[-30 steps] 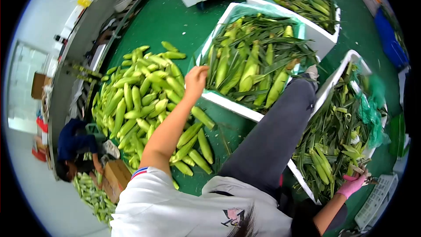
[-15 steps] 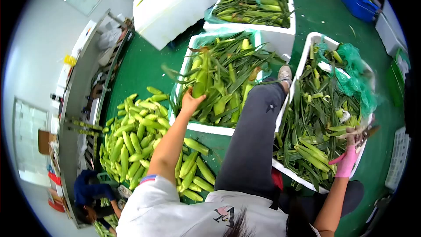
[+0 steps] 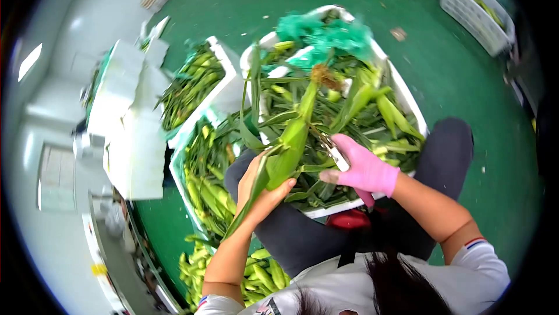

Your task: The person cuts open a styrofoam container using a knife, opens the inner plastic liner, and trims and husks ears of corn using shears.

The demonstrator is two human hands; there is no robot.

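Observation:
My bare left hand [image 3: 262,191] is wrapped round the lower part of a green ear of corn [image 3: 290,145], still in its husk. Long leaves trail from the ear, and brown silk shows at its upper end. On my right hand [image 3: 367,166] is a pink glove; it grips a pair of pruning shears [image 3: 336,154], whose blades lie beside the ear's right side. Whether the blades touch the ear I cannot tell. Below both hands, between my knees, stands a white foam box [image 3: 409,102] of cut leaves and husks, with green plastic film [image 3: 326,38] at its far end.
To the left, another foam box [image 3: 181,184] holds unhusked corn, and a further box of corn [image 3: 195,82] stands beyond it. Trimmed ears [image 3: 265,274] are heaped on the green floor near my left elbow. A white crate [image 3: 474,15] stands at upper right.
My view has turned to the right. My left hand has brought an ear of corn from the left box to over the leaf box. My right hand has moved in beside it with the shears.

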